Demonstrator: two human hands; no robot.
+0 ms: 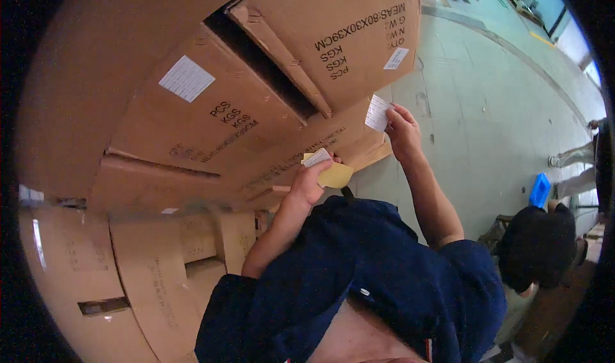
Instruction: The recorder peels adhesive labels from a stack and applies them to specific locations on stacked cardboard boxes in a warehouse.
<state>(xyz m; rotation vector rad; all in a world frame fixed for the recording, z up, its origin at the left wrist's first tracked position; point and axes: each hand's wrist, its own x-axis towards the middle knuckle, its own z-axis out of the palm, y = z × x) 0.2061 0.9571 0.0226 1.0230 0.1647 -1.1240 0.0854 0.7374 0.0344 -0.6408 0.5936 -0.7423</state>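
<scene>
Between the thumb and fingers of my right hand [403,131] is a white printed label [378,113], held by its edge near the side of a carton. My left hand [309,180] is closed on a sheet of yellow backing paper [337,176] with a white label [316,158] on top. Just beyond my hands stand large brown cartons. The upper right carton [359,17] bears a small white label [396,58] near its edge. Left of it, another carton [192,119] carries a larger white label [187,78].
More cartons [147,260] are stacked at the lower left. A green floor [474,107] stretches along the right. A person in black [538,244] is low down at the right, beside a blue plastic bin [539,190]. Another person's legs [576,156] show at the right rim.
</scene>
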